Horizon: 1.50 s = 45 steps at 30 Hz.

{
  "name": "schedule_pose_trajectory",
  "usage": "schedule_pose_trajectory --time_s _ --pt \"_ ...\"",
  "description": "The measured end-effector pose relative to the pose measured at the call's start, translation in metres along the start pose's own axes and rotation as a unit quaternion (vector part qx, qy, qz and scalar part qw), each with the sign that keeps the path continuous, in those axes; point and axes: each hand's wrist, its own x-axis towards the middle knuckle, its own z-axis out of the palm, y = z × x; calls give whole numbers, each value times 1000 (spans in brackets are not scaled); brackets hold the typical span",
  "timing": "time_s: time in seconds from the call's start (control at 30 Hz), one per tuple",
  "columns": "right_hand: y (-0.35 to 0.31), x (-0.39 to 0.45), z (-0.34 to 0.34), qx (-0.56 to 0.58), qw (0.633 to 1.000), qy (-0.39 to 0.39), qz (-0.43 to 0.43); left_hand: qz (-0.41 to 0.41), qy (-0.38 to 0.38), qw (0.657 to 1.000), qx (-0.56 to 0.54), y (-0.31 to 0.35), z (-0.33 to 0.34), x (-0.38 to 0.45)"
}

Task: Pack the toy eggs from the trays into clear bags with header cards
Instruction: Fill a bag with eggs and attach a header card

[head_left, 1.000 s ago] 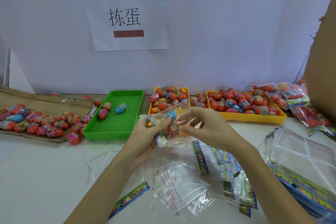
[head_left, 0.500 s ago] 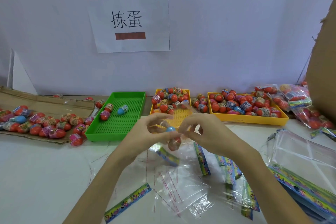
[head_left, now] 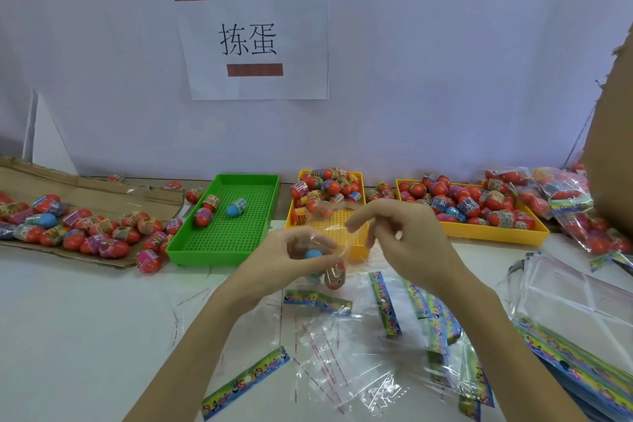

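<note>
- The left hand [head_left: 291, 260] is curled round a clear bag [head_left: 329, 250] above the desk [head_left: 85, 319], gripping it at the level of a blue egg [head_left: 313, 254] and a red egg [head_left: 335, 276] already inside.
- The right hand [head_left: 400, 236] pinches the bag's open upper edge between thumb and fingertips, pulling the film taut.
- The header card [head_left: 317, 300] hangs at the bag's lower end, so the mouth faces up.
- Step in hand, as I judge it: closing or sealing a filled bag.
- Next move likely calls for folding the flap down flat while the eggs stay low in the bag.
- More eggs wait in the green tray [head_left: 226, 243] and two yellow trays [head_left: 479, 233]; empty bags [head_left: 342, 363] lie below.
</note>
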Motion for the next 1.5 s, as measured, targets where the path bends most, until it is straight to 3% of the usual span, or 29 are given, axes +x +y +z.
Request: schedule_pose_trajectory --time_s 0.17,0.3,0.37,0.47,0.7,0.83,0.93,1.03,1.3,1.5 --pt "12 4 7 48 990 118 54 12 55 996 -64 3 -10 -1" --pt "26 15 34 -8 989 89 114 14 176 975 -132 3 -11 1" --pt "29 24 48 -44 991 63 107 18 235 960 -152 2 -11 3" --pt "34 43 63 -104 992 6 72 27 263 953 -150 1 -11 5" --pt "46 79 90 -144 983 -101 52 25 267 954 -132 -6 -13 7" --pt "49 73 90 -112 992 13 52 25 253 959 -122 -7 -15 9" --pt "43 60 76 20 988 118 97 20 230 964 -129 -7 -14 10" --pt "34 40 62 153 965 166 131 25 218 969 -114 -9 -11 11" --pt "13 21 41 259 939 160 158 36 187 980 -52 -18 0 15" --pt "18 19 40 268 937 154 162 47 181 982 -36 -19 3 16"
